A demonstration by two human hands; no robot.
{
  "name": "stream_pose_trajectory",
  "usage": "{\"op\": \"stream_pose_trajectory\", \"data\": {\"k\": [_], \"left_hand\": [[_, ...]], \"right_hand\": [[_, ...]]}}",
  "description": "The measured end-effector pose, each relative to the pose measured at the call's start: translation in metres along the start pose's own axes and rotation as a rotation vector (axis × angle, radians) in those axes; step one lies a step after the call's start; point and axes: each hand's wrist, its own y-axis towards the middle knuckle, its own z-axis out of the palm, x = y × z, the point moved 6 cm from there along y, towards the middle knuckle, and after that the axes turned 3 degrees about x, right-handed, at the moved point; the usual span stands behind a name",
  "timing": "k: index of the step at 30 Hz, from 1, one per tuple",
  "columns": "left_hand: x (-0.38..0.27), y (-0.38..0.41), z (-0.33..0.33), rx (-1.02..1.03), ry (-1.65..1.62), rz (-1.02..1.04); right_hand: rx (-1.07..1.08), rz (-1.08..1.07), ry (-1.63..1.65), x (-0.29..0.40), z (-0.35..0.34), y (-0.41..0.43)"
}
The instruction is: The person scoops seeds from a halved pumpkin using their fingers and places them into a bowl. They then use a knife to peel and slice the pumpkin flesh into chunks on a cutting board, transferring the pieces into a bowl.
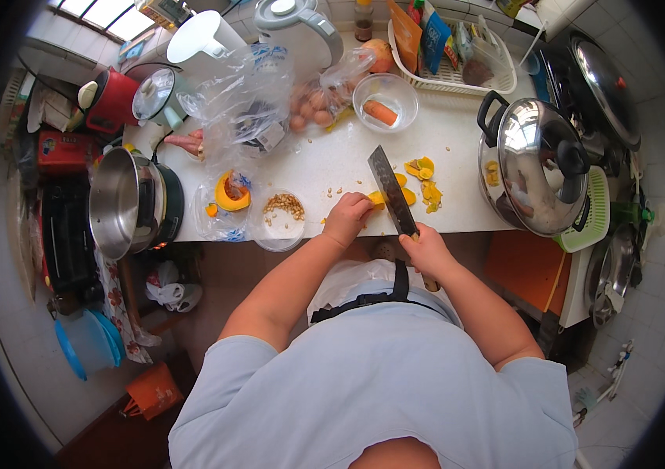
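My right hand grips the handle of a cleaver, its broad blade angled across pieces of pumpkin on the white countertop. Left of the blade, the fingers of my left hand rest on a yellow pumpkin piece. More cut pumpkin shows on the blade's other side, partly hidden by it. Farther right lie pumpkin peelings. A hollowed pumpkin chunk sits on a plastic bag to the left. Beside it, a clear bowl holds pumpkin seeds.
A large lidded steel pot stands at right, and an open steel pot at left. Toward the back are a bowl with a carrot, bagged eggs, an electric kettle and a white basket of packets. Loose seeds dot the counter.
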Motion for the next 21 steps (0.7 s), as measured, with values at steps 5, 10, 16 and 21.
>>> {"op": "stream_pose_trajectory", "data": {"k": [5,10,16,21], "left_hand": [[0.002,0.000,0.002,0.024,-0.002,-0.027],[0.008,-0.004,0.005,0.038,-0.005,-0.028],[0.004,-0.002,0.005,0.005,-0.029,-0.001],[0.008,-0.013,0.008,-0.015,-0.067,-0.079]], "right_hand": [[0.009,0.036,-0.022,0.000,0.006,0.001],[-0.033,0.014,-0.053,-0.015,0.023,0.033],[-0.214,-0.233,-0.139,-0.058,0.042,0.081],[-0.021,0.096,0.171,-0.024,0.023,0.040]]}}
